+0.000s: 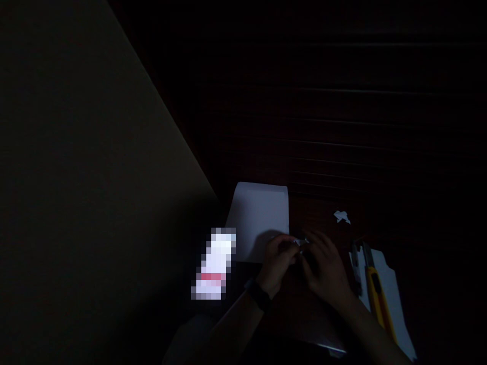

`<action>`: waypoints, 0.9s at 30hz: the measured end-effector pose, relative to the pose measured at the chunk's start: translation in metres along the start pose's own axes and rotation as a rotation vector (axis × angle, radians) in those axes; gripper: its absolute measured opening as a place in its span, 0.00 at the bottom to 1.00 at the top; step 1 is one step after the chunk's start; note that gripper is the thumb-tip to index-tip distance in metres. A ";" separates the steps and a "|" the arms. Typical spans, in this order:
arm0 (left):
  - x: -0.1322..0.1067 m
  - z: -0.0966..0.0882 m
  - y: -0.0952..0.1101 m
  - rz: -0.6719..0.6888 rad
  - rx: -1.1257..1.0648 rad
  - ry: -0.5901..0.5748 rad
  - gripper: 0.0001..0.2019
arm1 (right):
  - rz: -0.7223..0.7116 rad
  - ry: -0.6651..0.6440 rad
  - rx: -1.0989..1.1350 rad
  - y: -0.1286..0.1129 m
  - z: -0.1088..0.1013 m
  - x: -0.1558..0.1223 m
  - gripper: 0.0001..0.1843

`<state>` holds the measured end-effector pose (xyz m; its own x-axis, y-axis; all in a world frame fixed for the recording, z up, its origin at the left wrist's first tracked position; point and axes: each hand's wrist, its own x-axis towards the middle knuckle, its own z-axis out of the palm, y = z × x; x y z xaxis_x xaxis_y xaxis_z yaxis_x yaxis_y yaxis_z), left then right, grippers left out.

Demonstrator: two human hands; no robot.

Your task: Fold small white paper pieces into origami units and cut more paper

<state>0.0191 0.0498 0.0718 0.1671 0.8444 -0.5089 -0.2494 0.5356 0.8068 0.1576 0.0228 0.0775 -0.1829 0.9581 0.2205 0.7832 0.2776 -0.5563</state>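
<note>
The scene is very dark. My left hand and my right hand meet over a dark wooden table, fingers pinched together on a small folded piece of white paper held between them. A dark band sits on my left wrist. A white sheet of paper lies just beyond my left hand. A small folded white paper shape rests on the table past my right hand.
A yellow utility knife and a dark tool lie on white paper at the right. A lit, blurred phone screen sits left of my left hand. A pale wall fills the left side.
</note>
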 end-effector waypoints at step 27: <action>0.001 0.000 0.001 0.035 -0.011 -0.027 0.10 | 0.035 -0.138 0.299 0.012 -0.016 0.009 0.05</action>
<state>0.0189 0.0511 0.0722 0.1841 0.8620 -0.4723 -0.2656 0.5062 0.8205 0.1748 0.0333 0.0860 -0.2539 0.9622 0.0984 0.5849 0.2338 -0.7767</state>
